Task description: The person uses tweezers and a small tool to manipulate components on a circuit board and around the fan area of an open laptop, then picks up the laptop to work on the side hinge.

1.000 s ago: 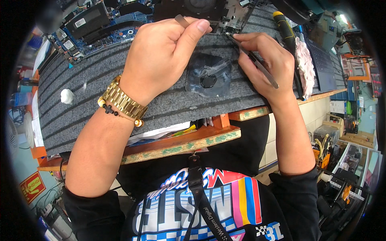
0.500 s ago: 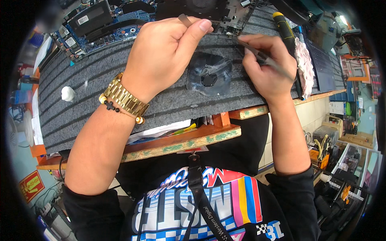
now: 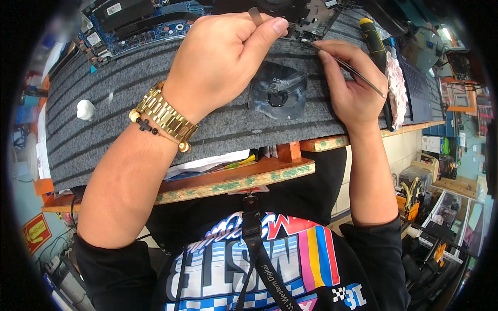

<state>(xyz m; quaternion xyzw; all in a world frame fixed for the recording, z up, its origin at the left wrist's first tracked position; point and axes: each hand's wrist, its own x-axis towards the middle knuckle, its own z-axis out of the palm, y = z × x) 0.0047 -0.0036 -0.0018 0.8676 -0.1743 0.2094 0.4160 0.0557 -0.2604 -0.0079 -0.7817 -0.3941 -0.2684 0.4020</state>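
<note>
Left hand (image 3: 220,59) sits curled over the far edge of the grey ribbed mat (image 3: 104,124), thumb and forefinger pressed together on a small dark strip (image 3: 254,14) that pokes up between them. A gold watch (image 3: 163,116) and a beaded bracelet ring that wrist. Over on the other side, the right hand (image 3: 350,85) pinches a slim pair of metal tweezers (image 3: 358,72), fingers closed tight around the shaft, the tip aimed at the edge of the opened laptop board (image 3: 140,23) at the top of the view. What the tip meets there is too small to make out, possibly a connector.

Between the two hands, flat on the mat, lies a dark cooling fan (image 3: 277,92) in its clear wrapping, touched by neither hand. A yellow-and-black screwdriver (image 3: 374,39) rests just beyond the right hand, beside a pale pink cloth (image 3: 398,90). Far left on the mat sits a small white lump (image 3: 85,109). The mat covers a wooden bench (image 3: 233,179), papers tucked under its front edge.
</note>
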